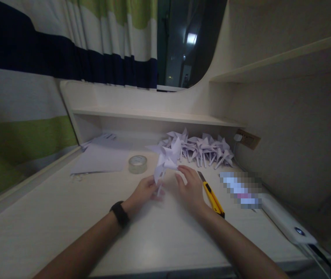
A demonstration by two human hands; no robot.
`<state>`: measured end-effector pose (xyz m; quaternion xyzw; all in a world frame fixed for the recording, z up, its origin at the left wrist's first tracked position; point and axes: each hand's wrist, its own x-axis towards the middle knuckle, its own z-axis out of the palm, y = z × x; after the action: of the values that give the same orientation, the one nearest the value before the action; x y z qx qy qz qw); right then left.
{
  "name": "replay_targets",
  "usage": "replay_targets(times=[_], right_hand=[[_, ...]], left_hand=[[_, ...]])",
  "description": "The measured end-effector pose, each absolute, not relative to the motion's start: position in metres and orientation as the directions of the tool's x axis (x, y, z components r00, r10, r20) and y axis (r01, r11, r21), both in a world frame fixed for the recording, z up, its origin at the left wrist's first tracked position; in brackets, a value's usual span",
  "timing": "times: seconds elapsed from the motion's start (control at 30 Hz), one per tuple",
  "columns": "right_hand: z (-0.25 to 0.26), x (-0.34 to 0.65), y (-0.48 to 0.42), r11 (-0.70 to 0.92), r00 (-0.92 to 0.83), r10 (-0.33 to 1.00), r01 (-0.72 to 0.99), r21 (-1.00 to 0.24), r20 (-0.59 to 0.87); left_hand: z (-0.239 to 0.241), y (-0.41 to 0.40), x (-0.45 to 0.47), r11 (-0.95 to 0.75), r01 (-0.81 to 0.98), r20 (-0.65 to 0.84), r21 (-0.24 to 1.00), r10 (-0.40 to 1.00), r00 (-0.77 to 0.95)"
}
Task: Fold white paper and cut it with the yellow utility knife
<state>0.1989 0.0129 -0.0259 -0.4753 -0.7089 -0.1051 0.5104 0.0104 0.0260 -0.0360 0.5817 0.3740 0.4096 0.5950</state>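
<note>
A white paper pinwheel [168,157] stands above the desk, facing away from me at a tilt. My left hand [146,190], with a dark band on its wrist, is closed around its paper stick below the blades. To the right, my right hand [191,186] has its thumb and fingers apart, with the fingertips at the tip of one blade. A yellow utility knife [212,197] lies just right of that hand, its blade pointing away. Beyond my left hand sits a roll of clear tape [138,164]. Several finished-looking paper pinwheels [206,149] are piled behind.
A stack of white paper [101,157] lies at the back left. On the right are a pixelated, blurred-out object [241,190] and a white power strip [287,221] with cables. A low shelf [154,116] overhangs the desk's back, below a curtain [119,46].
</note>
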Motion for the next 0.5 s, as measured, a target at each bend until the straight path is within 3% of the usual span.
replay_targets(times=[0.27,0.4,0.5], right_hand=[[-0.026,0.196,0.009,0.566,-0.064,0.602,0.737,-0.369,0.796],[-0.029,0.185,0.001,0.707,-0.305,0.569,0.655,-0.266,0.764],[-0.026,0.189,0.001,0.663,-0.297,0.523,0.731,-0.162,0.799]], left_hand=[[-0.047,0.029,0.014,0.015,-0.162,0.069,0.987,0.860,0.505],[-0.052,0.029,0.018,-0.053,-0.140,0.119,0.989,0.844,0.522],[-0.054,0.030,0.017,-0.071,-0.120,0.121,0.990,0.861,0.494]])
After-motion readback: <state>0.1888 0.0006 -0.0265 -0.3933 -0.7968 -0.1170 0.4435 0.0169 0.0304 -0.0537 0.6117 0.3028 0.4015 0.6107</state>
